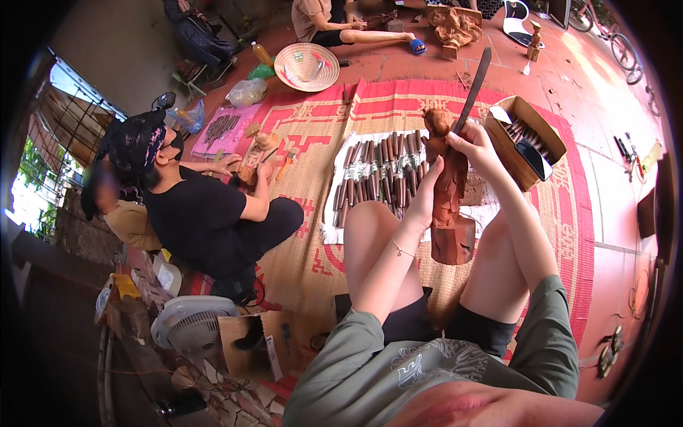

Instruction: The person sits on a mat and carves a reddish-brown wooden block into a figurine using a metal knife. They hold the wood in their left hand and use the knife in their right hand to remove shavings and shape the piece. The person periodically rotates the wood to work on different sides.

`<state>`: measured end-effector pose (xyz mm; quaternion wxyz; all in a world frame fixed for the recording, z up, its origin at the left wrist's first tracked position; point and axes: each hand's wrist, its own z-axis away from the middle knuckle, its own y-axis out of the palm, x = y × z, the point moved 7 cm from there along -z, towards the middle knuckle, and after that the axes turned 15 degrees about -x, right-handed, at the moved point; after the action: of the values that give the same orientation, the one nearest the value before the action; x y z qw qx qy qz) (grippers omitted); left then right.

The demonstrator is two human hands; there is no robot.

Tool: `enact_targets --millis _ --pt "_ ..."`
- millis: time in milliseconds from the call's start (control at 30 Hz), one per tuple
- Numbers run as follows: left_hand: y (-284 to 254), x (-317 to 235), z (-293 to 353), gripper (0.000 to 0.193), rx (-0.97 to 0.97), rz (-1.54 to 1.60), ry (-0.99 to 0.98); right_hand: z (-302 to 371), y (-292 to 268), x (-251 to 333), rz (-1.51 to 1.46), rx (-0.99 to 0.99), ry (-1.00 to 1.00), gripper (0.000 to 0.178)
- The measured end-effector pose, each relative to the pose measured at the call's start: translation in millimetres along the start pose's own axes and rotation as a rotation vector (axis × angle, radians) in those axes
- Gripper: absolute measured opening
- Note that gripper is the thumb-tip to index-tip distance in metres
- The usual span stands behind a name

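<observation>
A reddish-brown carved wooden figure (448,186) stands upright on its uncut block base between my knees. My left hand (425,193) is closed against its side, thumb pointing up; some of its fingers are hidden behind the wood. Pinched in my right hand (475,147) is a long, flat, dark file (474,89), tilted up and away to the right. Its lower end lies by the figure's upper part, just below the head. Beyond my knees, several wooden-handled carving tools (380,167) lie in rows on a white cloth (331,213).
A cardboard box (557,135) of more tools stands right of the cloth. On the red-patterned mat (299,235), a person in black (196,206) works on a small carving at left. A woven hat (307,67) lies farther off. A grey fan (191,324) and an open carton (249,345) sit near left.
</observation>
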<state>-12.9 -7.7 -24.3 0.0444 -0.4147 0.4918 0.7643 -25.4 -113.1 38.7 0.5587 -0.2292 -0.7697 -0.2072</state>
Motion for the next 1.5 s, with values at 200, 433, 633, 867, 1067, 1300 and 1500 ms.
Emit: enact_targets --millis 200,433,633,867,1067,1300,1500 --pt "3.3 1.3 -1.3 0.060 0.013 -0.005 -0.005 1.1 -4.9 1.0 -0.055 0.021 0.043 0.024" --pt "3.2 1.5 -1.1 0.057 0.004 -0.001 -0.003 0.7 -2.0 1.2 0.034 0.044 -0.014 0.023" --pt "6.4 -0.7 3.1 0.058 0.019 0.008 -0.033 4.0 -2.1 8.3 0.016 0.013 0.023 0.027" --pt "3.2 0.2 1.2 0.058 0.009 0.007 -0.029 4.0 -0.6 4.8 0.067 0.037 0.016 0.025" --pt "5.4 -2.1 1.1 0.057 -0.003 0.001 0.007 1.9 -1.1 1.3 -0.017 0.042 0.017 0.024" --pt "0.5 3.3 -4.0 0.057 -0.007 0.008 -0.037 -1.0 -5.9 1.6 0.101 -0.050 -0.061 0.026" --pt "-6.2 8.0 -6.4 0.060 -0.027 0.002 -0.089 -0.7 -5.2 -4.0 -0.006 -0.029 -0.014 0.027"
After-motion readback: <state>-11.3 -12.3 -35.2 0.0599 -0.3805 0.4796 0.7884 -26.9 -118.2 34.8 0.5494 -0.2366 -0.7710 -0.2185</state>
